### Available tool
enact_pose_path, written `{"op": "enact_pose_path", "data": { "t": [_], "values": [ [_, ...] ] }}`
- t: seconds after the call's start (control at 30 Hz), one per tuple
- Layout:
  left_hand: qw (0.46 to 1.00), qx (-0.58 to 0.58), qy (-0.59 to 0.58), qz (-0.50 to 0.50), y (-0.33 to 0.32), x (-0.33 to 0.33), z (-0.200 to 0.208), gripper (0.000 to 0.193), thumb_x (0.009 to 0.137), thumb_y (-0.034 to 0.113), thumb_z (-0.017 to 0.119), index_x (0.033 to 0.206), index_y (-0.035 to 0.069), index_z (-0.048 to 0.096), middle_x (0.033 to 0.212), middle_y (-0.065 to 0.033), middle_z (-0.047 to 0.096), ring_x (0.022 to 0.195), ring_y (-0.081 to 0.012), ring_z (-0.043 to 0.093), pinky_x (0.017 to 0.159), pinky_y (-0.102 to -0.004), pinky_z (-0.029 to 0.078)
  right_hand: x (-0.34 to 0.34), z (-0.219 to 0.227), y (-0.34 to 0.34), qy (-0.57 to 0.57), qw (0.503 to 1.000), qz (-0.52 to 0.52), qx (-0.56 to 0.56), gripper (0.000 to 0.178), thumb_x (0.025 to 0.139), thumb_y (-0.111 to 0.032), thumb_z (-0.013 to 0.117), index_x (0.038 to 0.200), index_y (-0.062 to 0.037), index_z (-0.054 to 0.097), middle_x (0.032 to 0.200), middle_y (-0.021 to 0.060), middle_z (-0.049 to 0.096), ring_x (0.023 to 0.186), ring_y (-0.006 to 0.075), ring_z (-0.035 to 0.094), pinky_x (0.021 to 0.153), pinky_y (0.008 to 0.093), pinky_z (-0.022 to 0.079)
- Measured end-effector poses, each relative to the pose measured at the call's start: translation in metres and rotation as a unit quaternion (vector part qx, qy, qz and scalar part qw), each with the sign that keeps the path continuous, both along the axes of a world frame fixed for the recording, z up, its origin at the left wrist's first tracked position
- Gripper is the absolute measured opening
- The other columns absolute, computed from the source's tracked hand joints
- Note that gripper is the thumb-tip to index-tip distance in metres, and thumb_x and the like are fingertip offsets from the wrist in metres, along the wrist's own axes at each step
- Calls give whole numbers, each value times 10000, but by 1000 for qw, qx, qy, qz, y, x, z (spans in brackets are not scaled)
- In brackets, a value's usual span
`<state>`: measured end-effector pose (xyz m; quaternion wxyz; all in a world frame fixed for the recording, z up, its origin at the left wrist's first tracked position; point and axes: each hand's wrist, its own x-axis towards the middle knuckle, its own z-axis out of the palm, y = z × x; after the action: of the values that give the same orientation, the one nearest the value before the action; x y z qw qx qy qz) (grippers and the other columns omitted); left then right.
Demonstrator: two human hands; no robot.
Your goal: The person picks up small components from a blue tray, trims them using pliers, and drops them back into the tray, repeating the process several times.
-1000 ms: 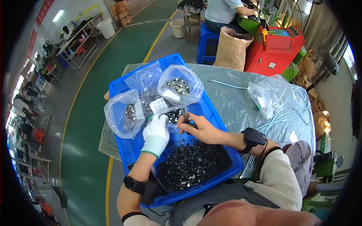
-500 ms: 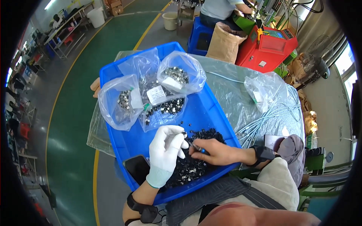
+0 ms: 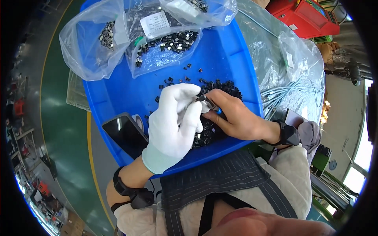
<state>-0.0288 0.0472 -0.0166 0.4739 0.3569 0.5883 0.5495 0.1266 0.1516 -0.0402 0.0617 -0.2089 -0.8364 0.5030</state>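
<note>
My left hand [image 3: 169, 124], in a white knit glove with its fingers curled, pinches a tiny black part [image 3: 200, 98]. Against that part, my bare right hand [image 3: 238, 116] grips a small metal hand tool [image 3: 212, 104] with a blue bit near its end; fingers hide most of it, so its exact kind is unclear. Both hands meet above a blue plastic tray [image 3: 214, 55]. Under and behind them lies a heap of small black parts [image 3: 226, 88], partly covered by my hands. A few loose black pieces [image 3: 169, 80] are scattered beyond the heap.
Clear plastic bags [image 3: 92, 59] of small parts fill the tray's far end; one carries a white label [image 3: 155, 24]. A dark phone [image 3: 124, 131] rests at its left side. Right of the tray are coiled pale-blue cables [image 3: 291, 94] and a red machine [image 3: 301, 17].
My view has tilted down and closer, so the tray appears larger and higher. The right hand's tool has come up to the left fingertips and meets the part there.
</note>
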Motion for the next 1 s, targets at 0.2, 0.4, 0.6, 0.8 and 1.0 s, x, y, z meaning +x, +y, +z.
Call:
{"op": "enact_pose_path", "data": {
  "t": [0.2,0.4,0.6,0.8,1.0],
  "values": [
    [979,78,187,-26,-4,-1,-19,285,893,4,540,1169,6,468,886,-127,654,662,-140,635,557,-225,493,1,0,-4,-15,1000,4,-21,295,876,-53,597,1133,8,467,981,179,514,877,337,545,776,376,440],
    [964,101,242,-44,-4,-1,-21,351,896,-9,543,1232,9,442,929,-105,652,764,-115,657,619,-214,508,-2,1,-3,7,1000,-7,2,289,865,-75,618,1103,12,478,940,168,524,863,340,546,753,396,457],
    [956,117,267,-31,-1,1,-23,357,884,0,559,1229,14,467,906,-119,661,765,-170,670,629,-244,521,-1,-2,-3,21,999,-21,13,292,859,-75,623,1095,20,481,937,170,530,857,344,552,745,397,462],
    [961,119,249,-19,1,1,-25,365,866,16,583,1222,24,506,845,-145,667,702,-259,687,603,-302,541,0,0,-2,-10,1000,-12,5,306,862,-58,612,1121,25,473,978,186,542,882,365,564,764,392,457],
    [970,77,224,-47,0,-2,-18,347,869,9,563,1211,21,506,839,-148,662,706,-264,688,611,-304,542,1,0,-2,-24,1000,2,15,312,870,-49,598,1144,22,466,989,184,545,887,367,568,768,387,452]
  ]
}}
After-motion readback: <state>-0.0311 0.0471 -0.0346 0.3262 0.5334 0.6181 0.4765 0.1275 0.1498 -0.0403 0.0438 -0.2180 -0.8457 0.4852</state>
